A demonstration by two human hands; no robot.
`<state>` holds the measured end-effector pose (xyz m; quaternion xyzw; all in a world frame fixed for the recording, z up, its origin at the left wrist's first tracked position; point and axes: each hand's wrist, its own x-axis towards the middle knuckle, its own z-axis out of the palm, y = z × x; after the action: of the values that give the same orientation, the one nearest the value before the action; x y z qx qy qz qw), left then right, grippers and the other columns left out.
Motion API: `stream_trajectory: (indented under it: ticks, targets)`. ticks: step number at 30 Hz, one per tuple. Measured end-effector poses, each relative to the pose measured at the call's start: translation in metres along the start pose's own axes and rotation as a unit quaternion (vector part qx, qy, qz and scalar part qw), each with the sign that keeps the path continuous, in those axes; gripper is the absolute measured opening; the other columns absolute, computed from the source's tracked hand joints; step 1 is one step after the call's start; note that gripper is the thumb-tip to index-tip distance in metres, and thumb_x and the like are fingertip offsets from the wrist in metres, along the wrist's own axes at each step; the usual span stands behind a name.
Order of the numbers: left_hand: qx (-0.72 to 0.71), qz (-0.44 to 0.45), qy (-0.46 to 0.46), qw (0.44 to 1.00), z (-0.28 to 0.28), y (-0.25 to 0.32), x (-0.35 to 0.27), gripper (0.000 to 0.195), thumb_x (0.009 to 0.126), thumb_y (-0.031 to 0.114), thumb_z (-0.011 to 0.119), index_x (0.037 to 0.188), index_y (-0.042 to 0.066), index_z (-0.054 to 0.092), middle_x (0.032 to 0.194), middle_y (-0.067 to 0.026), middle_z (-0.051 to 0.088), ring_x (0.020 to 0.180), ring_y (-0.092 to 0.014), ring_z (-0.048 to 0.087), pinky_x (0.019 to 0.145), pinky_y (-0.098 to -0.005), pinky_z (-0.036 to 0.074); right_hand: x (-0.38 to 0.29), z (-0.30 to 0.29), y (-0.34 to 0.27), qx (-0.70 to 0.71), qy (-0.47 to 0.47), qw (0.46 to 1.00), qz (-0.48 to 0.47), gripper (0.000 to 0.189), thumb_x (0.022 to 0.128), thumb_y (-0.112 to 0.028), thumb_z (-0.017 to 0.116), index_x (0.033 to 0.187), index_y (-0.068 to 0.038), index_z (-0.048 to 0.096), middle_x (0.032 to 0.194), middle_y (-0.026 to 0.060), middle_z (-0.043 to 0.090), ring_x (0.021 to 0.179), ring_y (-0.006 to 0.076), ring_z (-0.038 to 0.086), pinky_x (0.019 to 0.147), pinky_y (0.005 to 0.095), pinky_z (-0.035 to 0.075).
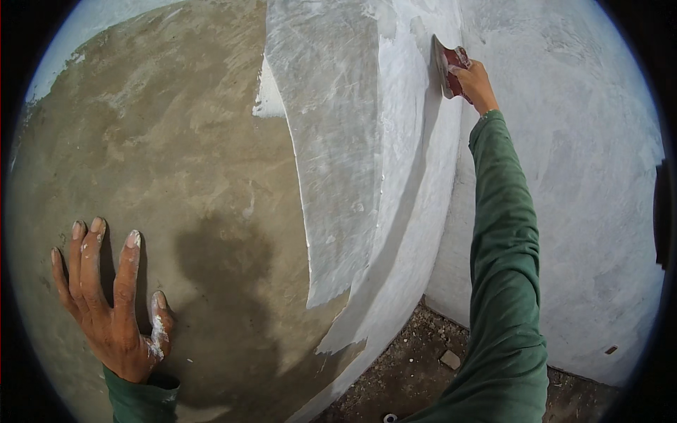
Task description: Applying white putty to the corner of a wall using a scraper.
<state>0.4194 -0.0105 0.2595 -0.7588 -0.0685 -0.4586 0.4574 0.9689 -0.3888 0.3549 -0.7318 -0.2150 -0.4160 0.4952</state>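
Note:
My right hand (pixel 476 87) grips a red-handled putty scraper (pixel 450 69) with a wide blade, held against white-coated plaster near the inner corner, at the upper right. My left hand (pixel 113 306), specked with white, rests with fingers apart at the bare brownish wall (pixel 211 158) and holds nothing. Between the hands runs a strip of thin greyish-white skim coat (pixel 333 158) with ragged edges. A small thicker white patch (pixel 271 95) lies along its left side. Brighter white coating (pixel 402 121) covers the wall to the strip's right.
The adjoining wall (pixel 582 158) on the right is whitish and has a small slot (pixel 611 350) low down. Below lies dark, gritty ground (pixel 402 370) with a stone fragment (pixel 450 359) and a small ring-shaped object (pixel 390 417). My shadow falls on the brownish wall.

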Motion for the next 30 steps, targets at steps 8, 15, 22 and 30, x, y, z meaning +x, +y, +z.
stream_trajectory:
  ticks: [8,15,22,30]
  targets:
    - [0.013,-0.005,-0.011,1.000,-0.002,-0.001,-0.001,0.049,0.098,0.030,0.050,0.144,0.015,0.051,0.152,-0.0150,0.043,0.145,-0.036,0.037,0.120,-0.0602,0.023,-0.007,-0.064,-0.013,0.172,-0.008,0.985,-0.025,0.020,0.090,-0.013,0.065,0.098,0.005,0.070,0.081,0.0070,0.069,0.064,0.0137,0.064,0.056,0.0274,0.051]
    - [-0.010,-0.010,0.006,1.000,-0.002,0.003,0.000,0.049,0.096,0.029,0.051,0.143,0.015,0.053,0.151,-0.0150,0.045,0.145,-0.035,0.038,0.121,-0.0594,0.023,0.013,-0.026,-0.001,0.110,0.032,0.993,0.007,0.026,0.087,-0.015,0.065,0.100,0.007,0.070,0.082,0.0097,0.069,0.070,0.0189,0.066,0.066,0.0351,0.051]
    - [0.013,0.000,-0.016,1.000,0.000,0.002,0.001,0.050,0.096,0.026,0.048,0.144,0.013,0.052,0.151,-0.0156,0.045,0.145,-0.036,0.037,0.121,-0.0585,0.023,0.002,-0.008,-0.047,0.080,0.001,0.994,-0.070,0.029,0.089,-0.014,0.065,0.109,0.006,0.069,0.089,0.0086,0.070,0.077,0.0162,0.064,0.072,0.0316,0.052]
    - [0.025,-0.007,-0.002,1.000,-0.002,0.004,0.001,0.049,0.101,0.032,0.043,0.144,0.011,0.053,0.149,-0.0180,0.046,0.142,-0.040,0.041,0.118,-0.0606,0.024,-0.089,0.005,-0.015,0.062,-0.078,0.983,-0.156,0.024,0.094,-0.006,0.067,0.117,-0.008,0.075,0.108,0.0045,0.076,0.098,0.0136,0.068,0.093,0.0293,0.054]
